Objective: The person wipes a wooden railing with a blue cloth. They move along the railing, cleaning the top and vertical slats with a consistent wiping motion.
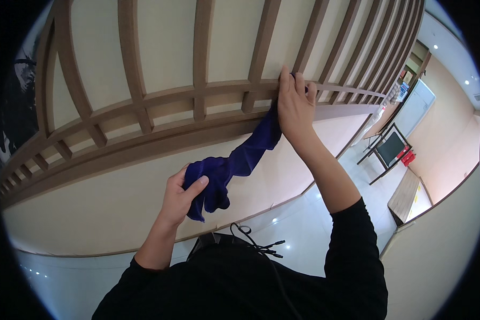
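Observation:
A dark blue cloth [250,154] stretches between my two hands. My left hand [180,196] grips its bunched lower end in front of the pale wall, with the thumb on top. Up and to the right, my right hand [298,104] presses the other end of the cloth against the horizontal rail of a brown wooden lattice [228,86]. Bits of the cloth show between its fingers, beside an upright slat. Pale panels lie behind the slats.
Black cables [260,246] hang at my waist. To the right, a dark-framed chair [390,146] stands on the glossy tiled floor [300,224] near a red object [407,156]. A wooden board [404,196] lies beyond, close to a pale wall edge. A dark picture [20,96] is at far left.

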`<state>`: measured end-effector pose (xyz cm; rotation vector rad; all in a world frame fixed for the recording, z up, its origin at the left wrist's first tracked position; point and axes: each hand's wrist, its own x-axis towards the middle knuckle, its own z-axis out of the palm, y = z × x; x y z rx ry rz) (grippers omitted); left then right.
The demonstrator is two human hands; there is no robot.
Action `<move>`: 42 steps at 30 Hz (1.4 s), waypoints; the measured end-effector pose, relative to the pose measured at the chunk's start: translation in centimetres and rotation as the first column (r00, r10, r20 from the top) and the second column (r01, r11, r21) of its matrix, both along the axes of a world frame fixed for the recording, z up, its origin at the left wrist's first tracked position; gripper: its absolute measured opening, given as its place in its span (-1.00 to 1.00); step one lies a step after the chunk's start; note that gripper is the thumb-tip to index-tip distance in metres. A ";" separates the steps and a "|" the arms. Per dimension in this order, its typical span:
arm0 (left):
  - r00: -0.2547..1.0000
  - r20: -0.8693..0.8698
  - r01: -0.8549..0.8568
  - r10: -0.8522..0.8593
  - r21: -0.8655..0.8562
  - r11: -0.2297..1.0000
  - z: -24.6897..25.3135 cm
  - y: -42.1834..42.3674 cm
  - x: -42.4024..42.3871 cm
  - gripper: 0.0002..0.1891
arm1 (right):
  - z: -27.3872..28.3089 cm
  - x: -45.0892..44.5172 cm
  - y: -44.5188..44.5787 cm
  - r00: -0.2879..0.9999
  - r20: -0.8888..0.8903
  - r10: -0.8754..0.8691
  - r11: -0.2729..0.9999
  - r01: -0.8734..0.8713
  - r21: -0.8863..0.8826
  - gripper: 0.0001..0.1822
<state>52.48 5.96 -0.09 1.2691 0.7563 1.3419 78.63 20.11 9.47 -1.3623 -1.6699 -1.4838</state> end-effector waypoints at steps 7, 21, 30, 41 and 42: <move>1.000 -0.028 0.004 -0.004 -0.003 1.000 -0.2 0.3 0.1 -0.74 | 0.7 -0.8 1.3 0.991 -0.022 -0.131 0.988 0.129 -0.087 -0.49; 0.996 0.004 -0.087 0.087 0.026 0.996 -0.1 0.3 -1.6 -0.73 | -2.7 0.6 0.6 0.237 -0.728 0.644 0.649 -0.673 0.354 -0.51; 0.952 -0.145 -0.235 0.268 0.209 0.949 1.4 1.7 -0.3 -0.61 | -1.0 -5.7 -0.6 0.547 -0.641 0.538 0.766 -0.634 0.102 -0.35; 0.529 -0.588 -0.461 0.611 0.406 0.789 5.6 1.5 -3.9 -0.62 | -4.5 -3.6 -2.5 -0.722 -0.665 0.191 0.210 -0.632 0.746 -0.58; 0.395 -0.666 -0.475 0.632 0.441 0.762 6.1 1.4 -4.8 -0.60 | -4.7 -2.5 -2.3 -0.737 -0.642 0.210 0.214 -0.606 0.766 -0.60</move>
